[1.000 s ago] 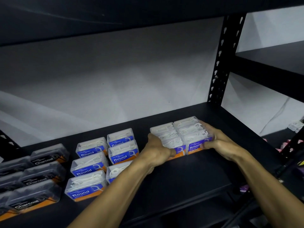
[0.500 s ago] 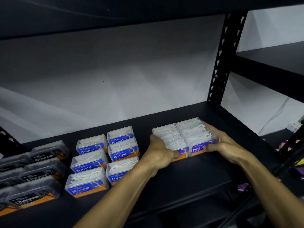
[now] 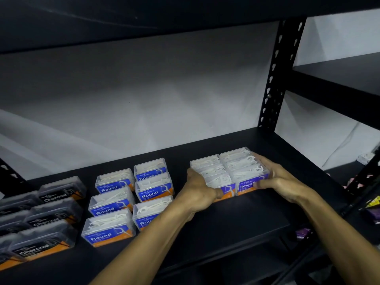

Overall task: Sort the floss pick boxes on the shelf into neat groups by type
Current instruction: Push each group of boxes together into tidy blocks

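Three groups of clear floss pick boxes sit on the black shelf (image 3: 236, 219). At the right is a tight block of "Smooth" boxes (image 3: 230, 169) in two columns. My left hand (image 3: 198, 191) grips the block's left front corner, thumb on the front face. My right hand (image 3: 277, 179) wraps the block's right side, thumb across the front label. A block of blue "Round" boxes (image 3: 131, 196) stands left of centre. Dark "Charcoal" boxes (image 3: 43, 221) fill the far left.
A black perforated upright (image 3: 277, 79) rises behind the Smooth block. A further shelf unit (image 3: 339, 79) stands to the right, with small coloured items (image 3: 370, 204) low on that side. Grey wall backs the shelf. Bare shelf lies in front of the Smooth boxes.
The Smooth block and both hands have shifted slightly back and to the right on the shelf. Both grips are unchanged.
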`<state>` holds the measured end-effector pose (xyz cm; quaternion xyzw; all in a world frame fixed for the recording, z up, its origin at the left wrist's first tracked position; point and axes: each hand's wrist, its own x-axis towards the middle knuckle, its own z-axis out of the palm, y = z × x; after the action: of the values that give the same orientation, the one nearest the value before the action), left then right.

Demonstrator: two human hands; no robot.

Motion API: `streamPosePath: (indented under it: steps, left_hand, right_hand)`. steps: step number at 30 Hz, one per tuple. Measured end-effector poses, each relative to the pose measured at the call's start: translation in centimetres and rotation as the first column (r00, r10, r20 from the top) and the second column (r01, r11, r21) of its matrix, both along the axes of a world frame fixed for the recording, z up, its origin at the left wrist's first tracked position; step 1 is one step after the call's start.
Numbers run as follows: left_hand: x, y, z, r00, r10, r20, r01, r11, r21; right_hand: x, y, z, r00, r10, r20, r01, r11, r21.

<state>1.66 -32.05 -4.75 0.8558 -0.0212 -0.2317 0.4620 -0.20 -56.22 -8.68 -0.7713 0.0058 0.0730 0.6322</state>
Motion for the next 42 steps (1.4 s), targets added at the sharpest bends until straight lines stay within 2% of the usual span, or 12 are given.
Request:
streamPosePath:
  steps: [15, 20, 23, 25, 27, 30, 34, 37, 40, 42]
  left_hand:
    - [0.2, 0.5, 0.1, 1.000, -0.008, 0.015, 0.008, 1.000, 0.023]
    - [0.1, 0.7, 0.5, 0.999, -0.019, 0.033, 0.017, 0.998, 0.053]
    - [0.0, 0.8, 1.4, 0.996, -0.035, 0.078, 0.030, 0.997, 0.066]
    - [0.0, 1.1, 2.2, 0.990, -0.038, 0.136, 0.028, 0.997, 0.073]
    - [0.1, 1.9, 3.0, 0.974, -0.024, 0.223, 0.010, 0.998, 0.066]
    - [0.3, 4.4, 3.9, 0.925, 0.015, 0.379, -0.056, 0.994, 0.097]
    - [1.2, 9.7, 4.3, 0.839, 0.054, 0.541, -0.188, 0.962, 0.197]
    - [2.4, 14.4, 4.5, 0.835, -0.004, 0.549, -0.209, 0.923, 0.324]
    - [3.8, 18.6, 4.7, 0.851, -0.105, 0.515, -0.169, 0.873, 0.457]
    - [4.5, 20.6, 4.8, 0.883, -0.172, 0.437, -0.098, 0.842, 0.530]
  right_hand:
    - [0.1, -0.2, 0.1, 0.999, 0.040, 0.007, -0.039, 0.997, -0.072]
    - [-0.2, -0.3, 0.4, 0.999, 0.036, 0.019, -0.032, 0.988, -0.154]
    - [-1.0, 0.7, 1.1, 0.989, -0.037, 0.143, 0.069, 0.971, -0.227]
    - [-1.6, 2.1, 1.8, 0.938, -0.075, 0.339, 0.210, 0.900, -0.381]
    - [-1.9, 4.2, 2.6, 0.846, -0.011, 0.532, 0.312, 0.821, -0.478]
    - [-1.8, 8.2, 3.6, 0.754, 0.101, 0.649, 0.332, 0.795, -0.508]
    - [-0.4, 13.5, 4.1, 0.762, 0.107, 0.639, 0.269, 0.845, -0.462]
    - [1.8, 16.6, 4.7, 0.789, 0.148, 0.596, 0.202, 0.853, -0.480]
    - [4.4, 19.5, 5.6, 0.883, 0.197, 0.426, 0.084, 0.826, -0.558]
    - [6.2, 21.1, 6.0, 0.934, 0.208, 0.291, 0.010, 0.798, -0.603]
